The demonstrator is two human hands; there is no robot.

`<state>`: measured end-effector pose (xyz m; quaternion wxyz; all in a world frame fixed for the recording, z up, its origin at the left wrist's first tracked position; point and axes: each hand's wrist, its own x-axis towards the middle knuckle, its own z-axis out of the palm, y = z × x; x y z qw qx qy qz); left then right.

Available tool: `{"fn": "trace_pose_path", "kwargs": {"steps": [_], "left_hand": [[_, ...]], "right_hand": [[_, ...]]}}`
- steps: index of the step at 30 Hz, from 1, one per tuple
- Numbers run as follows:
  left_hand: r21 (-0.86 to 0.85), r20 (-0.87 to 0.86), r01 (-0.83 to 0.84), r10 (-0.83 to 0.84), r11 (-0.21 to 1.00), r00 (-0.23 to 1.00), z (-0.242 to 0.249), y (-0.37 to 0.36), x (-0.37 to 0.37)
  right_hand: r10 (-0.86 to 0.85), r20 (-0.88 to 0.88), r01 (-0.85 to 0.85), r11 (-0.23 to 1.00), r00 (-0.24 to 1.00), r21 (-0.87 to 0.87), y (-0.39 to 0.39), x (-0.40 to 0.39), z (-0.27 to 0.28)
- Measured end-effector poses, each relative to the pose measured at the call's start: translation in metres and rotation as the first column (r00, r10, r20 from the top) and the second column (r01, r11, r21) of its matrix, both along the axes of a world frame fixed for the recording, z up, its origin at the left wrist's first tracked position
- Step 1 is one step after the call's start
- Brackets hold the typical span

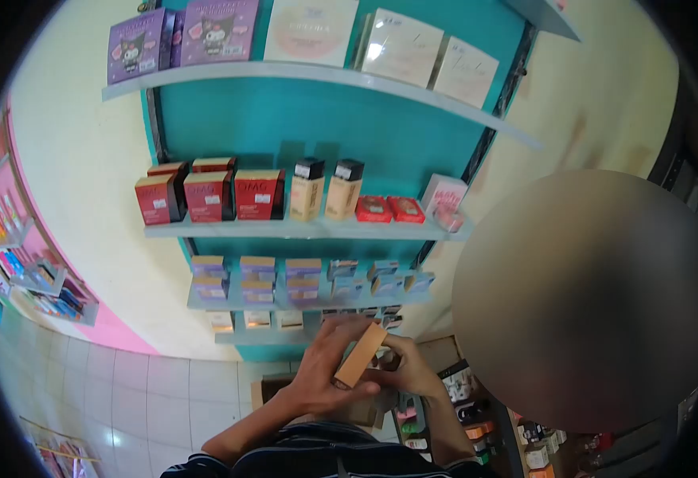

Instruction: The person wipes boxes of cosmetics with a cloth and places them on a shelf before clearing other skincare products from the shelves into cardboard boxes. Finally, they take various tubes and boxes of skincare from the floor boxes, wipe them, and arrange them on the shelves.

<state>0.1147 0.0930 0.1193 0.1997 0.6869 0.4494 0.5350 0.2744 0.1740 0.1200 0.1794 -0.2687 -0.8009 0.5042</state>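
Note:
A small orange-tan box [361, 356] is held upright in front of the body, tilted to the right at its top. My left hand [325, 362] is closed round its left side, with the thumb near the lower end. On the other side, my right hand [409, 368] has its fingers curled at the box's right edge, partly hidden behind it. Both hands are below the lowest wall shelf [309, 338], which holds small light boxes.
Shelves on a teal panel hold purple boxes [217, 32], red boxes [259, 195] and beige bottles [306, 191]. An open cardboard box [267, 392] stands on the tiled floor. Crates of products [476, 410] are at lower right. A blurred round area covers the right.

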Motion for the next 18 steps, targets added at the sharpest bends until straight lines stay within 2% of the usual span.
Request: {"fn": "trace_pose_path", "kwargs": {"steps": [1,2,3,5,7,8,10,12,13,16,17,18], "left_hand": [[0.017,-0.005,0.008,-0.008,1.000,1.000,0.008,0.003,-0.002],[0.061,-0.209,0.012,0.001,0.998,0.978,0.021,0.002,-0.004],[0.105,-0.399,0.023,0.021,0.994,0.917,0.035,0.000,-0.007],[0.190,-0.330,0.085,-0.018,0.978,0.944,0.071,-0.008,-0.030],[0.409,-0.347,0.140,0.012,0.902,0.938,0.119,-0.023,-0.050],[0.535,-0.348,0.152,0.053,0.831,0.936,0.140,-0.036,-0.060],[0.779,-0.324,0.179,0.141,0.600,0.935,0.169,-0.069,-0.070],[0.924,-0.265,0.196,0.181,0.327,0.947,0.189,-0.094,-0.076],[0.955,-0.229,0.183,0.194,0.232,0.954,0.196,-0.102,-0.074],[0.986,-0.159,0.142,0.227,0.087,0.961,0.203,-0.115,-0.073],[0.990,-0.140,0.134,0.228,0.041,0.964,0.202,-0.118,-0.072],[0.991,-0.128,0.130,0.232,0.007,0.964,0.202,-0.120,-0.070]], "right_hand": [[-0.024,-0.116,0.018,0.998,0.993,-0.056,0.002,0.001,-0.002],[-0.055,-0.227,0.029,0.993,0.972,-0.115,0.004,0.003,-0.003],[-0.062,-0.226,0.041,0.994,0.972,-0.100,0.003,0.005,-0.006],[0.009,-0.408,-0.013,1.000,0.913,-0.008,0.007,0.000,-0.005],[-0.047,-0.387,0.039,0.999,0.921,-0.028,0.002,0.007,0.002],[-0.063,-0.353,0.021,0.993,0.934,-0.120,0.003,0.011,-0.005],[-0.070,-0.350,-0.026,0.965,0.934,-0.262,0.003,0.014,-0.005],[-0.066,-0.376,-0.012,0.979,0.924,-0.202,0.005,0.013,-0.008],[-0.039,-0.396,-0.024,0.988,0.917,-0.154,0.004,0.013,-0.011],[-0.049,-0.315,0.004,0.990,0.948,-0.144,0.002,0.012,-0.011],[-0.027,-0.320,-0.006,0.995,0.947,-0.100,0.003,0.011,-0.006],[-0.026,-0.350,-0.019,0.992,0.936,-0.126,0.000,0.008,-0.005]]}}
